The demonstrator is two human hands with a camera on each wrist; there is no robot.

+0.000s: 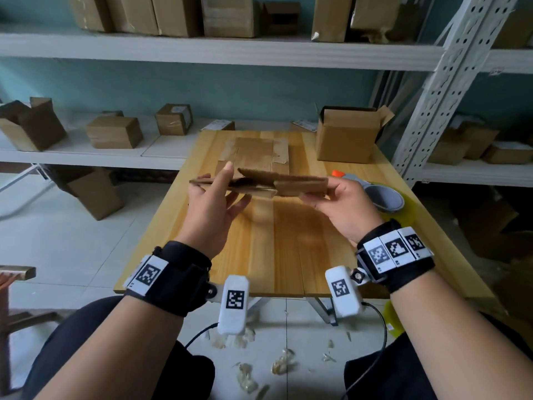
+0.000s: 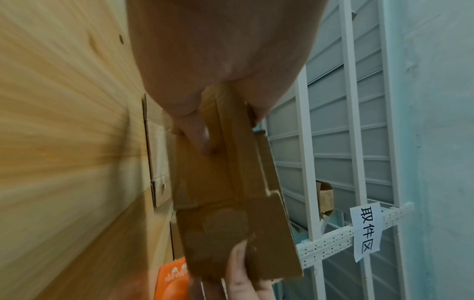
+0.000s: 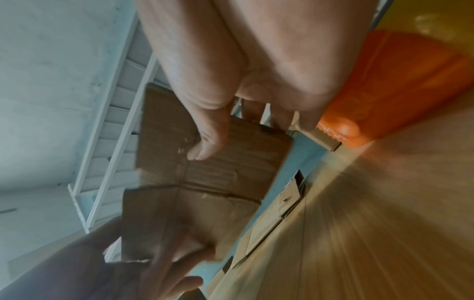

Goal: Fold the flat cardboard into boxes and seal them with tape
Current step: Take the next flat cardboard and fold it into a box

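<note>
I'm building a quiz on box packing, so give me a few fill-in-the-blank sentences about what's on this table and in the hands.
1. Both hands hold a flat piece of ____ above the wooden table.
2. The left hand and the ____ hand grip its opposite ends.
3. The tape dispenser on the table has an ____ tip.

Missing words: cardboard; right; orange

White metal shelving [image 1: 219, 50] is running along a pale teal wall [image 1: 202, 90], its perforated upright [image 1: 450, 82] leaning into view at right, while a light wooden table [image 1: 282, 241] is standing on metal legs over a floor of pale tiles [image 1: 72, 255]. Soft daylight is falling across the tabletop, and a paper sign with handwritten characters [image 2: 366, 231] is hanging from a shelf rail.
</note>
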